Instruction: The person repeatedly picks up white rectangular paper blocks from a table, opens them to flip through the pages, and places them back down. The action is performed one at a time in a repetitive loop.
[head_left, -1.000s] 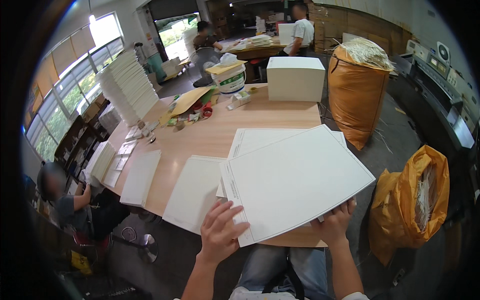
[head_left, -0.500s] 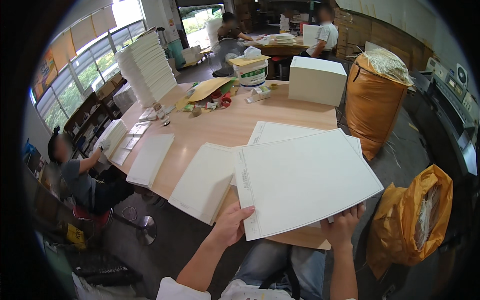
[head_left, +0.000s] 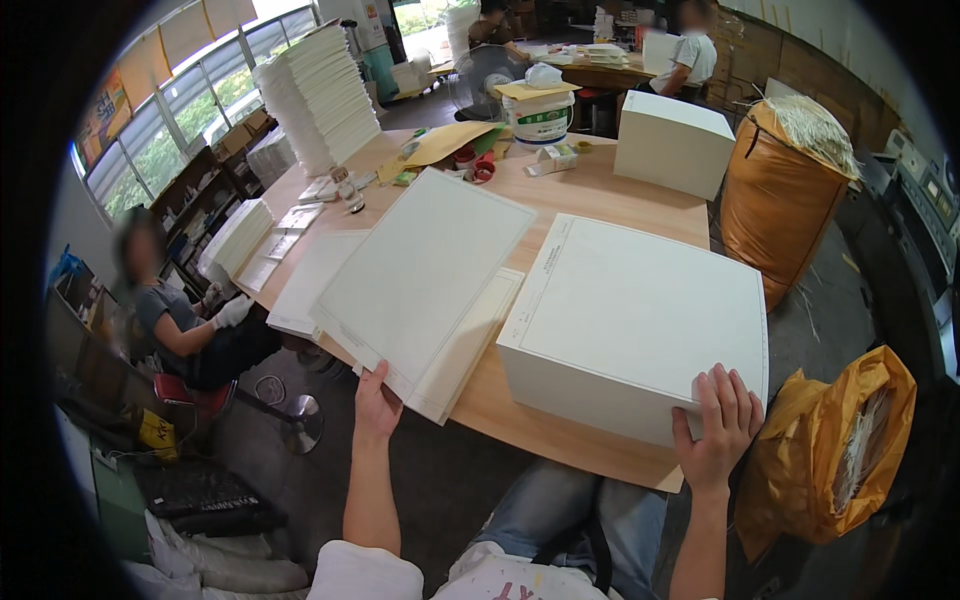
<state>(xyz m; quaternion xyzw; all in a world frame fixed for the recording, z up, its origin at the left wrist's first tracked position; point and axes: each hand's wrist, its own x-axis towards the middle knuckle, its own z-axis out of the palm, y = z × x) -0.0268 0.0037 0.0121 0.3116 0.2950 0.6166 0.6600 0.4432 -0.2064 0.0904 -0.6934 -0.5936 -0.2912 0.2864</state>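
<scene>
Pinched at its near corner, a large white printed sheet (head_left: 430, 275) with a thin border line is in my left hand (head_left: 377, 402). The sheet slants over a low stack of similar sheets (head_left: 478, 345) and hides much of it. To the right stands a tall block of stacked white sheets (head_left: 640, 300), its top sheet bearing a border and small print. My right hand (head_left: 718, 428) lies on the near right corner of that block, fingers stretched over the top. Whether its fingertips lift the top sheet I cannot tell.
Another low stack (head_left: 310, 290) lies at the table's left, near a seated person (head_left: 180, 310) in gloves. Farther back are a tall white pile (head_left: 325, 105), a white bucket (head_left: 540, 115) and another block of sheets (head_left: 670, 150). Orange sacks (head_left: 790, 220) of paper strips stand right.
My left hand has carried the sheet left, over the low stack. My right hand has let go of it and rests on the tall block, which now shows. The view has shifted slightly.
</scene>
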